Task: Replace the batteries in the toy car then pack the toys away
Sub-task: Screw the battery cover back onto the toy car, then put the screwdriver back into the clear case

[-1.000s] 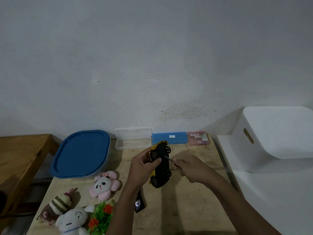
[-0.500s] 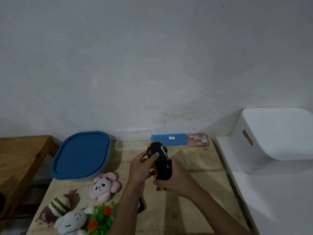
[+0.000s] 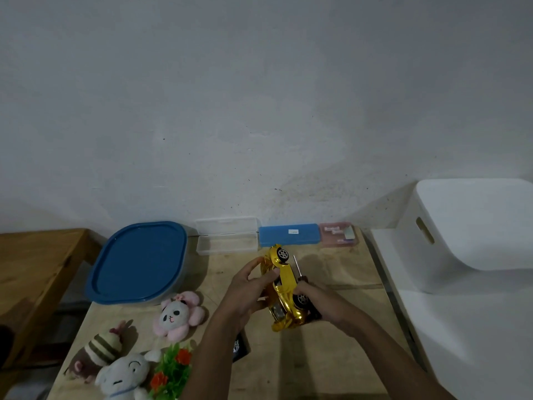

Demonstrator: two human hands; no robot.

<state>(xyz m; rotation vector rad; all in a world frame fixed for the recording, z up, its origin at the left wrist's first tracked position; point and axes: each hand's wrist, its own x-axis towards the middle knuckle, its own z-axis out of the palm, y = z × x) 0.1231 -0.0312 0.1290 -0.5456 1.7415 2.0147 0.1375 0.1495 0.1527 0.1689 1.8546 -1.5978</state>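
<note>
Item in hand: glossy yellow plastic toy car (image 3: 284, 284). You are holding it off the pale wooden table (image 3: 331, 356), turned on its side, with two black wheels showing.

Left hand (image 3: 245, 293): you are curling fingers and thumb round the car's middle.

Right hand (image 3: 323, 306): you are gripping the car's near end. In the same hand you are pinching the thin dark-handled screwdriver (image 3: 297, 267). Its shaft is pointing up just beside the car and is not on any screw.

Progress, as a judgement: you are working through the battery stage. The underside is facing away, so you cannot tell whether the cover is on or off. No loose batteries are showing.

Awaiting packing, all lying on the table to your left:
- pink flower-shaped panda plush (image 3: 177, 313)
- brown striped plush (image 3: 101, 346)
- white plush figure (image 3: 124, 373)
- green plastic plant with orange flowers (image 3: 173, 368)

None is sitting in a container, so packing is looking wholly undone.

Containers:
- blue-lidded round-cornered tub (image 3: 138, 261), lid on
- open clear plastic case (image 3: 227, 238), flat blue case (image 3: 290, 234) and flat pink case (image 3: 339, 233), lining the wall
- white plastic bin with handle slot (image 3: 473, 226), standing to your right

Unidentified: small black object (image 3: 240, 346), lying by your left forearm.
</note>
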